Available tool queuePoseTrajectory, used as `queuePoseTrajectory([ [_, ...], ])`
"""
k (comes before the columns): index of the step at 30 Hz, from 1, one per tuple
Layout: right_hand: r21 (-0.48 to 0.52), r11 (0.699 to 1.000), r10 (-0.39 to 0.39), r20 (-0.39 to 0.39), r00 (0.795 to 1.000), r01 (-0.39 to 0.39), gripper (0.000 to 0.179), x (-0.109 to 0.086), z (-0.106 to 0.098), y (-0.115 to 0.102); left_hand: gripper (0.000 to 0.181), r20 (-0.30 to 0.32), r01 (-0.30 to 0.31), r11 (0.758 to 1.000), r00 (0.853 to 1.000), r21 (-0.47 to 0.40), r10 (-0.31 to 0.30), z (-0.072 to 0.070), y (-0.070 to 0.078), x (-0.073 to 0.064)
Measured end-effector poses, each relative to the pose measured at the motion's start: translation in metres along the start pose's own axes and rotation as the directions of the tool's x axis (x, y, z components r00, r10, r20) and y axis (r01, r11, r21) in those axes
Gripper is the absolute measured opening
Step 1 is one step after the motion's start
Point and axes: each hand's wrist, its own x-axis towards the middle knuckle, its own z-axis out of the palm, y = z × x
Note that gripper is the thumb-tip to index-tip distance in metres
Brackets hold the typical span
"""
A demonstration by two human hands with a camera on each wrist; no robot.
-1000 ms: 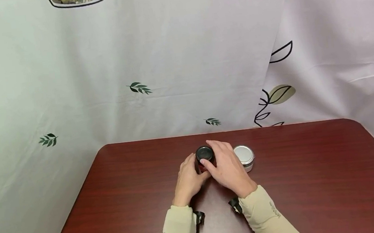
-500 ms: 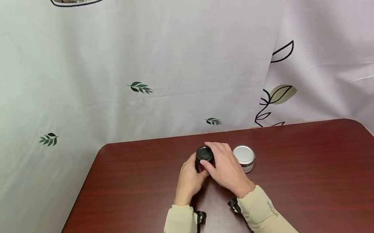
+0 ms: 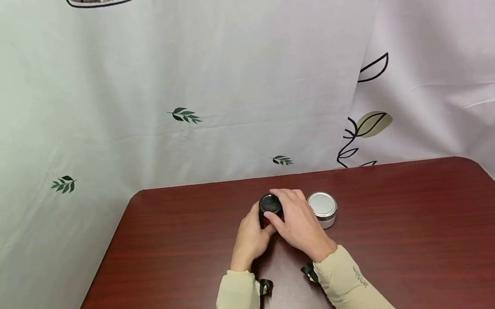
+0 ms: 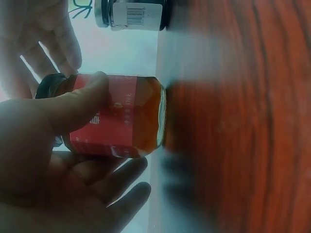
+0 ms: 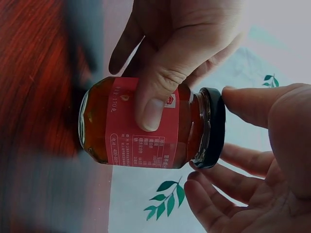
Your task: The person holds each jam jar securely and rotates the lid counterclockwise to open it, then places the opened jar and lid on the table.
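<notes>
A glass jar (image 5: 121, 121) of amber-orange contents, with a red printed label, stands upright at the middle of the table. My left hand (image 3: 250, 237) grips its body, the thumb lying across the label in both wrist views. At the top, my right hand (image 3: 301, 224) holds the black lid (image 3: 270, 203) by its rim, thumb on one side and fingertips on the other. The lid sits on the jar's neck. In the head view, the two hands hide most of the jar's body.
Just right of my right hand stands a round container with a silver lid (image 3: 322, 204); the left wrist view shows a barcode label (image 4: 137, 15) on its side. The dark red wooden table (image 3: 422, 236) meets a white leaf-patterned cloth (image 3: 229, 75) at the back.
My right hand's fingers have shifted very slightly around the lid. The left hand keeps its hold, and the jar stays in the same spot.
</notes>
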Motion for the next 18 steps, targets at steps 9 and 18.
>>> queuePoseTrajectory([
  [9, -0.016, 1.0, -0.013, -0.024, 1.0, 0.013, 0.052, 0.0004, 0.0011, -0.0004, 0.06, -0.028, -0.014, 1.0, 1.0, 0.002, 0.014, -0.0013, 0.0009, 0.0014],
  [18, -0.011, 1.0, 0.004, -0.035, 0.999, -0.005, 0.057, 0.0009, 0.0021, -0.0004, 0.056, -0.054, -0.02, 0.999, 0.998, 0.032, 0.022, -0.0009, 0.0021, 0.0022],
])
